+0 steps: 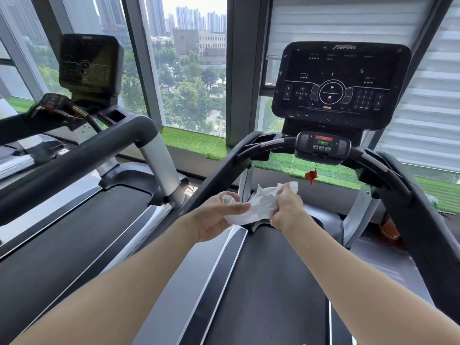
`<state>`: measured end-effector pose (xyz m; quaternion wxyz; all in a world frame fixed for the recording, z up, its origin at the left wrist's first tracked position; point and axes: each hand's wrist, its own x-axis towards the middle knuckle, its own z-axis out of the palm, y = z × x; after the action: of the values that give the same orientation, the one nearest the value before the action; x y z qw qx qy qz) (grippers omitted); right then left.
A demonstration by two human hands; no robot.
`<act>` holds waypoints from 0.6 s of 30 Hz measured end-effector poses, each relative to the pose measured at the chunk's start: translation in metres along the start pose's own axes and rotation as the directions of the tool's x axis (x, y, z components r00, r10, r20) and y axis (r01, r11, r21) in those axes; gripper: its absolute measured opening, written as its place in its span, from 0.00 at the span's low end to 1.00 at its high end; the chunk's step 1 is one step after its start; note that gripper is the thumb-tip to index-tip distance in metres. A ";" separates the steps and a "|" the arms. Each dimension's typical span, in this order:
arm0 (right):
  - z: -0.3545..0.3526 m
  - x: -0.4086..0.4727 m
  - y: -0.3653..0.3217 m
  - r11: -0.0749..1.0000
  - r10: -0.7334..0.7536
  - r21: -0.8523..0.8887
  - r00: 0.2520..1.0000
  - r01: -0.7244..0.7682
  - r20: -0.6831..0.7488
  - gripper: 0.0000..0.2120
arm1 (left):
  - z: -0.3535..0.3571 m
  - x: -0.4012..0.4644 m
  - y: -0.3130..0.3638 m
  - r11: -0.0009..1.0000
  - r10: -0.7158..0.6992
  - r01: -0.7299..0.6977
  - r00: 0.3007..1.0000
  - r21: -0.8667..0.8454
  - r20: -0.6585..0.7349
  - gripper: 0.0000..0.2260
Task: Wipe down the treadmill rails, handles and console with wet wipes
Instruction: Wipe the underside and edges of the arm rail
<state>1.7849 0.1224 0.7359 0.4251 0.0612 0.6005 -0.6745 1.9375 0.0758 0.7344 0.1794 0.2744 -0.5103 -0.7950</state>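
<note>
Both our hands hold one crumpled wet wipe (258, 206) above the belt (273, 282): left hand (215, 216) pinching, right hand (286, 206) gripping. Ahead stands the console (341, 83); the left rail (219, 175) runs beside us, a second treadmill (82, 150) beyond.

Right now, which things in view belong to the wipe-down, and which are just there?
For the job: the wet wipe, held between left hand and right hand; the console; the left rail; the right rail.

Just there: the neighbouring treadmill; the red safety clip; the window blind.
</note>
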 end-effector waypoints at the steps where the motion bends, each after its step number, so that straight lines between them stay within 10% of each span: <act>1: -0.001 0.001 0.000 1.000 0.011 0.014 1.000 -0.011 -0.012 0.18 | 0.001 -0.002 0.000 0.998 -0.003 0.001 1.000 0.056 0.031 0.24; 7: -0.003 0.003 -0.003 0.998 0.032 0.052 0.999 -0.030 -0.033 0.19 | 0.004 -0.002 -0.004 0.824 -0.082 -0.020 0.985 0.566 0.154 0.29; 10: -0.004 0.006 -0.002 0.998 0.012 0.061 1.000 -0.011 -0.012 0.17 | 0.001 0.005 -0.011 0.748 0.120 -0.114 0.992 0.654 0.036 0.11; 14: -0.010 0.003 0.003 0.994 0.021 0.103 1.000 -0.020 -0.007 0.11 | 0.001 0.016 -0.011 0.960 0.264 -0.227 0.930 0.164 -0.257 0.05; 18: -0.016 0.007 0.023 0.994 0.102 -0.045 0.995 -0.102 -0.006 0.05 | -0.002 0.021 -0.003 0.935 0.146 -0.265 0.892 -0.234 -0.428 0.07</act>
<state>1.7890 0.1344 0.7098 0.4591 0.0834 0.6124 -0.6382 1.9221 0.0637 0.7259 0.4027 0.3477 -0.3680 -0.7625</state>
